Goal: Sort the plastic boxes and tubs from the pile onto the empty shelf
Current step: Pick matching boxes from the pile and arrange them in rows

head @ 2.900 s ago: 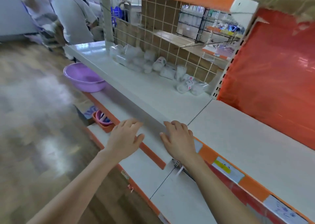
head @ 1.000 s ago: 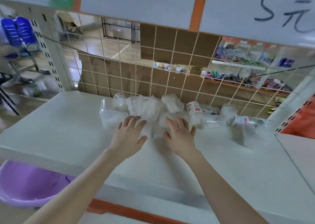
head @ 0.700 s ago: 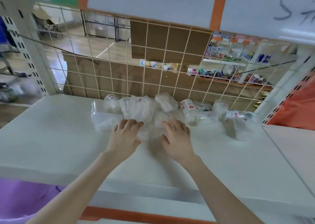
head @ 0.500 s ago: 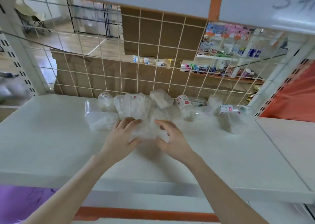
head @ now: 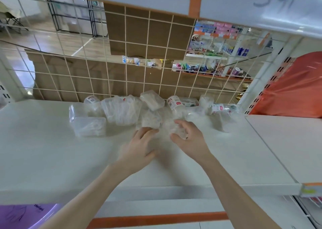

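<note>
Both of my grips are out over the white shelf (head: 52, 150), at the near edge of the pile (head: 122, 112) of clear plastic boxes and tubs that lies along the wire grid (head: 148, 54) at the back.

My right grip (head: 191, 139) is curled round a small clear tub (head: 174, 130) at the front of the pile, just right of centre frame, with the thumb below and the fingers arched over the top. The tub is blurred, and I cannot tell whether it is lifted off the shelf.

My left grip (head: 139, 146) is loose and holds nothing. Its fingertips (head: 148, 130) touch the near edge of a small square box (head: 150, 119), just left of that tub.

Left of centre, well apart from my left grip, a larger oblong box (head: 89, 126) sits at the pile's left end. A lidded box (head: 152, 100) lies tilted on top of the heap, above my grips. Two labelled jars (head: 174, 103) (head: 220, 107) lie on their sides to the upper right of my right grip.

At the right edge a second shelf board (head: 287, 141) adjoins this one, with an orange sheet (head: 296, 89) behind it. A purple basin (head: 26, 214) shows in the lower left corner, below the shelf.
</note>
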Motion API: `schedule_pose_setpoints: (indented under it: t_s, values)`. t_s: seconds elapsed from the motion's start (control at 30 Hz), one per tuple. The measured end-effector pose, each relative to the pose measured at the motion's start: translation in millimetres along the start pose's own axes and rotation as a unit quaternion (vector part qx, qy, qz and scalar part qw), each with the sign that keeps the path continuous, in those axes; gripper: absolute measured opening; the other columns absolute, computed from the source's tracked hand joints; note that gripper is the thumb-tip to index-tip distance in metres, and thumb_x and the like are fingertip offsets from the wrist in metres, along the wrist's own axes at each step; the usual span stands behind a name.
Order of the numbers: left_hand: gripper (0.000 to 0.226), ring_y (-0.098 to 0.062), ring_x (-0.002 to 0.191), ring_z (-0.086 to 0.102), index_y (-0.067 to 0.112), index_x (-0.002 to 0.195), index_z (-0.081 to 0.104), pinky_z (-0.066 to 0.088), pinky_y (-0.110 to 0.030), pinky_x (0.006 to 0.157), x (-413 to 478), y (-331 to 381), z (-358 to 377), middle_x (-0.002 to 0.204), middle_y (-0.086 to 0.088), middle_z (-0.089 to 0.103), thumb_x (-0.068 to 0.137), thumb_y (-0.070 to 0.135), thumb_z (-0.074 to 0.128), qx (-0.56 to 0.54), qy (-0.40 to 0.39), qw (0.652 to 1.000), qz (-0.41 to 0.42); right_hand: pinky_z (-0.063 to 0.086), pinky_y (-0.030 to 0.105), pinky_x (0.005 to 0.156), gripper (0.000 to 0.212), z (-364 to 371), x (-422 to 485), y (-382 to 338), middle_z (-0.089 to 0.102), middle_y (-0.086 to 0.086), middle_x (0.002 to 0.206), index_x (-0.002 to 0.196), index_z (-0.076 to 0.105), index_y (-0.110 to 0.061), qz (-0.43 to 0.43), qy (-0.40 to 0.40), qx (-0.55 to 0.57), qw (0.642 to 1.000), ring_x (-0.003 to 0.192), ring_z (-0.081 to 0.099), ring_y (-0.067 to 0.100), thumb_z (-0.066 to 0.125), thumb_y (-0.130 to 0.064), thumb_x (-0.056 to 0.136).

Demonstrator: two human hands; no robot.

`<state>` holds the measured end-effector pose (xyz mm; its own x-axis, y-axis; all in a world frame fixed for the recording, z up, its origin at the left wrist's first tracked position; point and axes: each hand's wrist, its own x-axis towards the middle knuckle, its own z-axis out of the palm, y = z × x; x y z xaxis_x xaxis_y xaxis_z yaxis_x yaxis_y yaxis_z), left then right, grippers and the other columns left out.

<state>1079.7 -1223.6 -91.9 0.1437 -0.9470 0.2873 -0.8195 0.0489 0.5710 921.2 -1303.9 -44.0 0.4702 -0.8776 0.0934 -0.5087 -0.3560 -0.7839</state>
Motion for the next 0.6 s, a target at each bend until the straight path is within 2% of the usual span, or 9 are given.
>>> schedule_pose_setpoints:
  t_s: [0.07,0.13,0.2,0.27,0.4,0.5,0.6]
  values:
    - [0.084,-0.021,0.126,0.034,0.018,0.135,0.042,0.037,-0.031,0.097,1,-6,5,0.137,0.0,0.039,0.065,0.06,0.027,0.012,-0.001,1.0,-0.022,0.033,0.004,0.069,0.043,-13,3,8,0.048,-0.003,0.113,0.127,0.052,-0.022,0.026,0.022,-0.01,0.999,0.097,0.052,0.004,0.062,-0.022,0.086]
    - [0.083,-0.027,0.126,0.034,0.014,0.133,0.045,0.033,-0.035,0.101,2,-13,8,0.136,-0.005,0.041,0.065,0.058,0.024,0.029,0.002,0.999,-0.034,0.037,0.0,0.059,0.041,-23,6,14,0.048,0.0,0.112,0.126,0.052,-0.021,0.056,0.037,0.009,0.998,0.088,0.052,0.001,0.062,-0.023,0.086]
    - [0.08,-0.03,0.125,0.036,0.013,0.131,0.048,0.035,-0.039,0.1,3,-15,7,0.135,-0.007,0.043,0.067,0.055,0.025,0.046,0.005,0.998,-0.037,0.038,0.003,0.069,0.042,-29,11,21,0.049,0.0,0.113,0.125,0.053,-0.021,0.065,0.056,-0.023,0.996,0.1,0.052,0.009,0.064,-0.026,0.085]
    - [0.072,-0.029,0.124,0.036,0.013,0.131,0.048,0.038,-0.041,0.099,4,-15,4,0.135,-0.007,0.042,0.072,0.05,0.032,0.054,0.0,0.998,-0.044,0.038,0.018,0.086,0.044,-34,20,28,0.049,0.002,0.118,0.126,0.052,-0.02,0.07,0.075,-0.073,0.992,0.112,0.049,0.015,0.064,-0.026,0.084]
    - [0.062,-0.027,0.121,0.038,0.015,0.132,0.046,0.038,-0.038,0.098,3,-11,-2,0.136,-0.005,0.04,0.075,0.038,0.04,0.069,-0.003,0.996,-0.047,0.037,0.03,0.089,0.043,-43,34,40,0.048,0.009,0.123,0.127,0.052,-0.016,0.093,0.121,-0.14,0.978,0.115,0.048,0.026,0.059,-0.029,0.087]
    - [0.058,-0.029,0.12,0.041,0.014,0.129,0.049,0.04,-0.039,0.093,1,-12,-7,0.132,-0.006,0.045,0.076,0.037,0.041,0.091,0.003,0.994,-0.057,0.034,0.038,0.098,0.042,-40,38,42,0.047,0.012,0.127,0.127,0.051,-0.015,0.106,0.133,-0.206,0.964,0.119,0.038,0.032,0.054,-0.032,0.089]
    - [0.048,-0.035,0.104,0.055,0.015,0.119,0.054,0.05,-0.042,0.076,-1,-17,-17,0.115,-0.009,0.058,0.076,0.035,0.047,0.133,0.033,0.99,-0.033,0.027,0.043,0.102,0.043,-32,40,33,0.038,0.01,0.138,0.13,0.048,-0.016,0.075,0.15,-0.3,0.939,0.127,0.028,0.033,0.051,-0.033,0.091]
